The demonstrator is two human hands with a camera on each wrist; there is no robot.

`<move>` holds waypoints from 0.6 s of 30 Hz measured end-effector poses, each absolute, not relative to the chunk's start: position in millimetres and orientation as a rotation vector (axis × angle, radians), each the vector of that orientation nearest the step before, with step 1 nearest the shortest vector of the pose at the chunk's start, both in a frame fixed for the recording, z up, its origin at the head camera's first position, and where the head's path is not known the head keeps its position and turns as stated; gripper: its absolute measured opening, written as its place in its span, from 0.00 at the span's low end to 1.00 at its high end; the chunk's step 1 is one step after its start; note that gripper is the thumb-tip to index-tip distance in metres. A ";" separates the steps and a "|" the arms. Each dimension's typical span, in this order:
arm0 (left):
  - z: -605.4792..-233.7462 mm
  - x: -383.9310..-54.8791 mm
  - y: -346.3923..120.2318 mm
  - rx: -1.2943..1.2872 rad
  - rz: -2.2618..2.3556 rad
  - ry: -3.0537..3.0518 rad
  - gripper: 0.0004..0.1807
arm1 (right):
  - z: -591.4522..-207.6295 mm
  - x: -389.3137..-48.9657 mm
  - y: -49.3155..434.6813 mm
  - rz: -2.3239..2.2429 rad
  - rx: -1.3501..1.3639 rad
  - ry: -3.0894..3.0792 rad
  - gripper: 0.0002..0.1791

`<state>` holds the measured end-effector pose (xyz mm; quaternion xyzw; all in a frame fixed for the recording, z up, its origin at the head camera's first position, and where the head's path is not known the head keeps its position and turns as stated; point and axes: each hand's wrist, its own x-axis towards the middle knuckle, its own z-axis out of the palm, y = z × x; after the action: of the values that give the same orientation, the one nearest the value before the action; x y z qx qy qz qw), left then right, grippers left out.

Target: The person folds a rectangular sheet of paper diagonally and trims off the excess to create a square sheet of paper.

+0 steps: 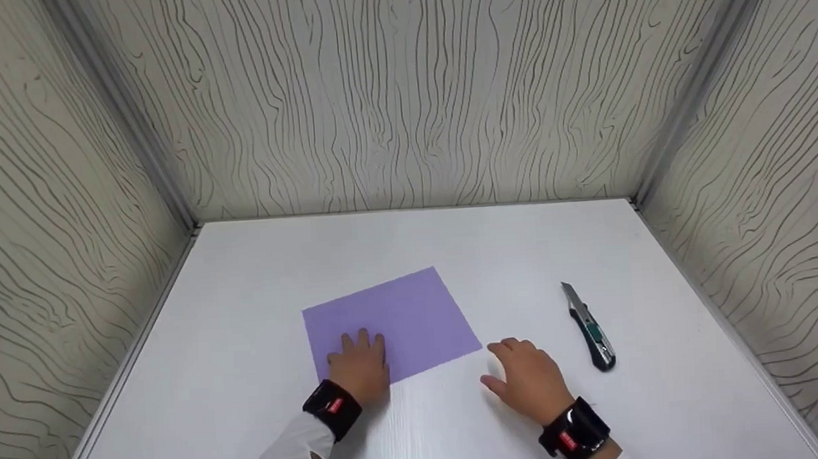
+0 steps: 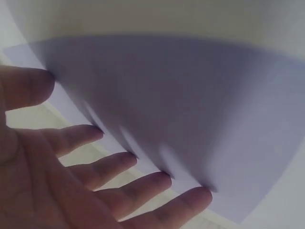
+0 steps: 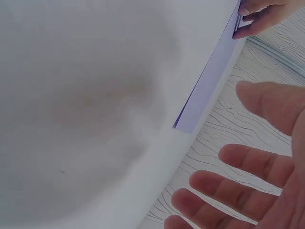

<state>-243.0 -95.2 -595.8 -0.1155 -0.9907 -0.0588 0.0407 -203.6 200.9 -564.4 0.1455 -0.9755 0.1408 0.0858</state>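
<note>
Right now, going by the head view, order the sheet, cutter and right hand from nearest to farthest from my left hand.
1. Sheet: under your left hand.
2. Right hand: on the right, just off the sheet's corner.
3. Cutter: farther right, past the right hand.

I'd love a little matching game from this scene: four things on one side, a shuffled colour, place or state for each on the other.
Things:
1. Sheet
2. Utility knife
3. Left hand
4. Right hand

Descriptions:
A. Holding nothing, beside the sheet's near right corner
B. Blade out
C. Purple, partly covered
D. Fingers spread on the sheet

Pairs: 1-C, 2-B, 3-D, 4-A
</note>
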 end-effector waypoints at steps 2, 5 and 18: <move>-592.6 -240.0 -90.2 -0.420 -0.185 -3.056 0.29 | -564.2 -205.6 199.1 0.426 0.457 -2.927 0.31; -589.6 -235.4 -84.6 -0.535 -0.194 -3.095 0.34 | -564.8 -208.5 198.1 0.423 0.507 -2.947 0.36; -586.7 -239.5 -87.2 -0.882 -0.178 -3.169 0.37 | -572.4 -220.4 203.4 0.398 0.852 -3.050 0.59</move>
<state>-239.5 -87.2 -586.7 -0.2670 -0.9592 -0.0539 -0.0765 -220.4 203.4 -572.4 0.2669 -0.9553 0.1246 -0.0248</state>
